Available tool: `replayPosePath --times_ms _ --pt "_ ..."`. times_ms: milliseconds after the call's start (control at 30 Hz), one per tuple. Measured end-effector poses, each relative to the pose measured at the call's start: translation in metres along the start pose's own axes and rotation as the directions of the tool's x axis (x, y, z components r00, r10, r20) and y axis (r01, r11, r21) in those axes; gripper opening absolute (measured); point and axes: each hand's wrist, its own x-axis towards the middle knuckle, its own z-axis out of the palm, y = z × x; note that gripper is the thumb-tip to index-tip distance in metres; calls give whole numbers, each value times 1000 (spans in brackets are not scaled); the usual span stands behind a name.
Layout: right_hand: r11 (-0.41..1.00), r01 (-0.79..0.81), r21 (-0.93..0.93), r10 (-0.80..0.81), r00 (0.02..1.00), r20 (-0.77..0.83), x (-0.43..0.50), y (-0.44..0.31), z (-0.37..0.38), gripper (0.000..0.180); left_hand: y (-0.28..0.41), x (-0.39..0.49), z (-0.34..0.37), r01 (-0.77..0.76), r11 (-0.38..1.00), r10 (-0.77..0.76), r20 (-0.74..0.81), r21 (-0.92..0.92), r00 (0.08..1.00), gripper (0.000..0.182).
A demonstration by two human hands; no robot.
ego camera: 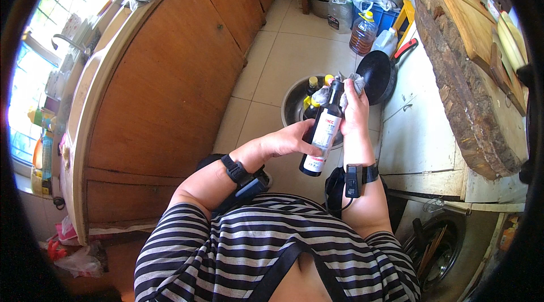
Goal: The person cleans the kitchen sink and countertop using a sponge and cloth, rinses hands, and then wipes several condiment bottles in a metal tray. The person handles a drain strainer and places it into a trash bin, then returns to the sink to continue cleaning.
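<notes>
A dark glass bottle (324, 138) with a white printed label is tilted in front of me. My left hand (293, 137) grips its lower body, the thumb lying across the label. At the neck, my right hand (355, 108) holds a grey cloth (356, 84) against the bottle near its dark cap. Beneath both hands a round metal basin (289, 106) sits on the floor. In it stand several dark bottles with yellow caps, among them one bottle (313, 85) at the back left. My hands and the held bottle hide part of the basin.
A black frying pan (376, 76) with a red handle leans by the white cabinet (408, 132) at right. Plastic jugs, including an oil jug (364, 34), stand farther back. Wooden cabinets (170, 89) line the left. A cutting board (467, 17) rests on the right-hand counter.
</notes>
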Motion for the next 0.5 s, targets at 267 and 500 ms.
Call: replayPosePath --times_ms 267,500 --pt "1000 5 4 -5 1000 -20 0 1 0 26 -6 3 -1 -8 1000 8 -7 1 1000 81" --pt "1000 -4 18 4 1000 -6 1 1 -2 24 -6 5 0 -12 999 13 -22 37 1000 82"
